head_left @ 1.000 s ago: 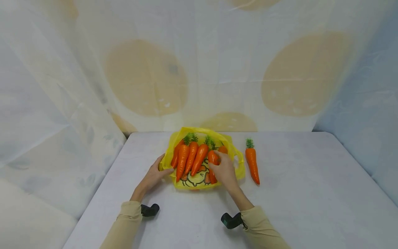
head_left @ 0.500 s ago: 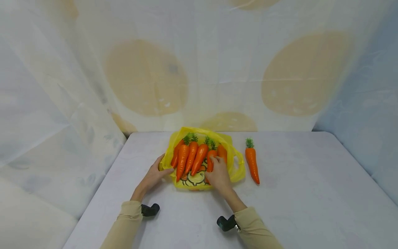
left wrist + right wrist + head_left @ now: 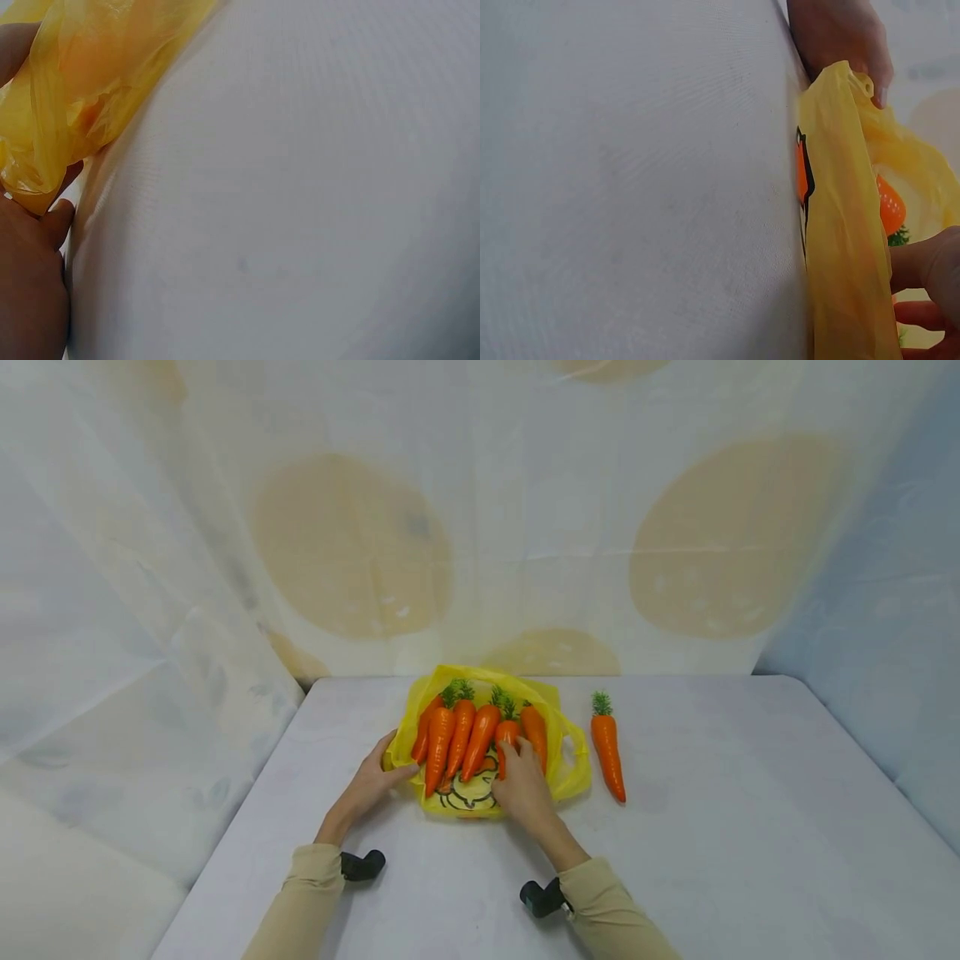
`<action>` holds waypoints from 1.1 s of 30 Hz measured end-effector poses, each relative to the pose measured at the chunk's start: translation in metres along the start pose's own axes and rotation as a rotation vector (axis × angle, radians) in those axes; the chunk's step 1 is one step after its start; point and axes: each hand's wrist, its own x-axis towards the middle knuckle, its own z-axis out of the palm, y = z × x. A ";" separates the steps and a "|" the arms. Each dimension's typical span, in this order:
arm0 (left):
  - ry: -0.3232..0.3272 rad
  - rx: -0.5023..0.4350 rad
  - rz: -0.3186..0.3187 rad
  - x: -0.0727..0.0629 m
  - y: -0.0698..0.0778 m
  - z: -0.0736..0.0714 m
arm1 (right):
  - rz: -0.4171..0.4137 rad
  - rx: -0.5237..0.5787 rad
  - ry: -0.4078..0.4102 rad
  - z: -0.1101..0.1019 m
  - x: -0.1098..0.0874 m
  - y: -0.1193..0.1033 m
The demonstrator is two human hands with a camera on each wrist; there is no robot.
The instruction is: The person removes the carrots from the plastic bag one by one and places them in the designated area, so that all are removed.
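A yellow plastic bag (image 3: 567, 777) with a cartoon print lies on its side, mouth toward the back, holding several orange carrots with green tops. My left hand (image 3: 372, 783) grips the bag's left edge, thumb over the rim; in the left wrist view its fingers (image 3: 61, 221) are at the gathered plastic. Inside the bag, my right hand (image 3: 523, 787) holds a carrot (image 3: 507, 732) by its body, hiding the lower part. To its right leans another carrot (image 3: 534, 727), partly behind the hand. Carrots on the left, such as the front carrot (image 3: 439, 747), lie side by side.
One loose carrot (image 3: 608, 756) lies on the white table (image 3: 720, 810) to the right of the bag, green top toward the back. A patterned cloth (image 3: 525, 527) hangs behind the table's back edge.
My right hand has shifted left and slightly toward me, and the carrot in it has moved a little left. The rightmost carrot in the bag now shows more. My left hand stays put.
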 end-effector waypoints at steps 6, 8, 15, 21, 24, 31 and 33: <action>0.004 -0.004 -0.001 0.000 0.001 0.000 | -0.013 -0.017 0.011 0.002 0.001 0.001; 0.007 -0.004 -0.001 0.000 0.001 0.000 | -0.023 -0.016 0.022 0.003 0.002 0.002; 0.006 0.002 -0.004 0.000 -0.001 0.000 | -0.017 0.037 0.049 0.001 0.002 0.004; 0.007 0.002 0.010 -0.001 -0.002 -0.001 | 0.034 0.133 0.044 -0.001 0.003 0.004; 0.008 -0.005 0.011 -0.002 -0.002 -0.001 | 0.052 0.211 0.060 -0.006 0.002 0.001; 0.011 -0.009 0.013 0.000 -0.003 -0.001 | 0.062 0.277 0.084 -0.016 0.000 -0.008; 0.010 -0.011 0.015 0.000 -0.004 -0.001 | 0.067 0.288 0.084 -0.018 -0.001 -0.010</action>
